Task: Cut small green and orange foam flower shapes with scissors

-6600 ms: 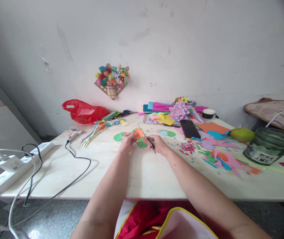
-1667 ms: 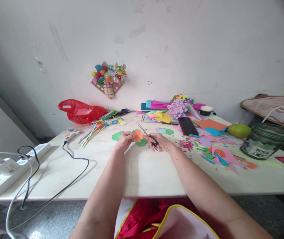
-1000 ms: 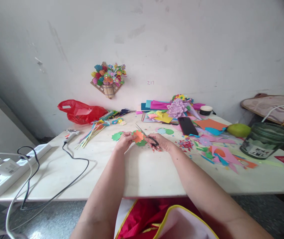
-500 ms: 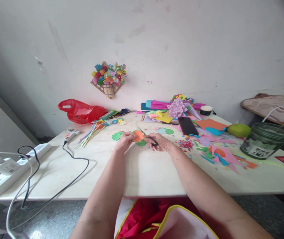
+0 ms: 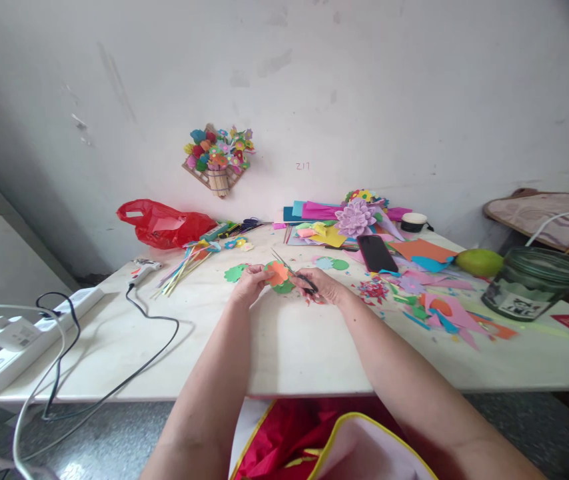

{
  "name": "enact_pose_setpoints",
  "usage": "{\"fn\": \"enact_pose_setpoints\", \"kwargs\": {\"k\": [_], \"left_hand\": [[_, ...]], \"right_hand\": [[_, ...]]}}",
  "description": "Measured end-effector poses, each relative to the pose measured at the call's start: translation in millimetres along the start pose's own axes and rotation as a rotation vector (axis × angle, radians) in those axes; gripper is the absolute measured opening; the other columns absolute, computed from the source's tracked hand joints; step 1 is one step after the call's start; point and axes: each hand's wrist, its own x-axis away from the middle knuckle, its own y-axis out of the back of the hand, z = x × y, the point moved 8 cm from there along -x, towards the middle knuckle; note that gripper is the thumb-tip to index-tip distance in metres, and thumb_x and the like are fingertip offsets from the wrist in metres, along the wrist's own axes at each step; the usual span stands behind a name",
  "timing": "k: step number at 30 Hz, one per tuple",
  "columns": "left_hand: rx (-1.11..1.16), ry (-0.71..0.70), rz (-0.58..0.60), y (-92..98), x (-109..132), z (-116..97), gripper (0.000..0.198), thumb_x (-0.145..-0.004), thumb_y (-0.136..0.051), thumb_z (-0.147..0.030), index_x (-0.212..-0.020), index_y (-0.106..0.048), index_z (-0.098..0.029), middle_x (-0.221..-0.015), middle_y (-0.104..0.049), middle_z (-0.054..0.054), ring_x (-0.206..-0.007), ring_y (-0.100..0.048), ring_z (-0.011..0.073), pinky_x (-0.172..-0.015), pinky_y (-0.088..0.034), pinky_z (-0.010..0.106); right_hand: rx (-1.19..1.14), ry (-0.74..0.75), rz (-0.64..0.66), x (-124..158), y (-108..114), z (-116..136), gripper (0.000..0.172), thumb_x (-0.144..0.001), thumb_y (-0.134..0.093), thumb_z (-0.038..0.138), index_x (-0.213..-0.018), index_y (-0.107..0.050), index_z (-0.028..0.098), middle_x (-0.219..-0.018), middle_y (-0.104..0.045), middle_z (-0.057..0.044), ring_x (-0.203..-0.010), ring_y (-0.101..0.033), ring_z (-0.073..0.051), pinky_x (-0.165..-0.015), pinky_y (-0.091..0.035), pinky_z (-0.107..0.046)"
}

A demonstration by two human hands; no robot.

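Note:
Pinched in the fingers of my left hand is an orange flower-shaped cutout with a scalloped edge. My right hand grips a pair of scissors by the dark handles. Their blades point up and left, beside the right edge of the orange cutout, and look slightly parted. Green scalloped cutouts lie on the table, one left of my left hand and another just below the orange piece. Beyond my right hand are a light blue cutout and a green one.
Colourful scraps, a phone, a green mango-like fruit and a glass jar occupy the right side. Leftward lie a glue gun with its black cord, thin sticks, a red plastic bag and a power strip.

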Motion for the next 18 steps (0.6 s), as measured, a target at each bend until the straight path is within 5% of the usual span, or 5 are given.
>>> {"fn": "enact_pose_setpoints", "kwargs": {"k": [18], "left_hand": [[0.033,0.011,0.025,0.5,-1.6,3.5,0.037,-0.049,-0.074,-0.015,-0.037,-0.040,-0.019,-0.041,-0.037,-0.005,-0.041,-0.033,0.0074,-0.048,-0.025,0.025]], "right_hand": [[0.021,0.009,-0.009,-1.0,1.4,-1.4,0.032,-0.075,-0.063,0.046,-0.078,-0.053,0.016,-0.049,-0.052,0.007,-0.027,-0.038,-0.003,-0.026,-0.022,-0.015]]}}
